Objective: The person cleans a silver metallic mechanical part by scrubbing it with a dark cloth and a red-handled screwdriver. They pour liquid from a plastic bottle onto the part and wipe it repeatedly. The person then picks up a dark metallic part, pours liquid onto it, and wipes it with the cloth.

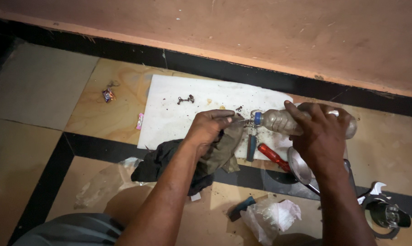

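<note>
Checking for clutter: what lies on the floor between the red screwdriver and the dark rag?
In the head view, a small dark blue bar lies between the screwdriver and rag, partly on the white board.

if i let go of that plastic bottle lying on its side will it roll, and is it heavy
Probably prone to rolling: the plastic bottle is round and held sideways by the right hand over the white sheet. It looks clear and mostly empty, so likely light. Its thin walls may dent under a firm squeeze, and the grimy surface could be slippery.
</note>
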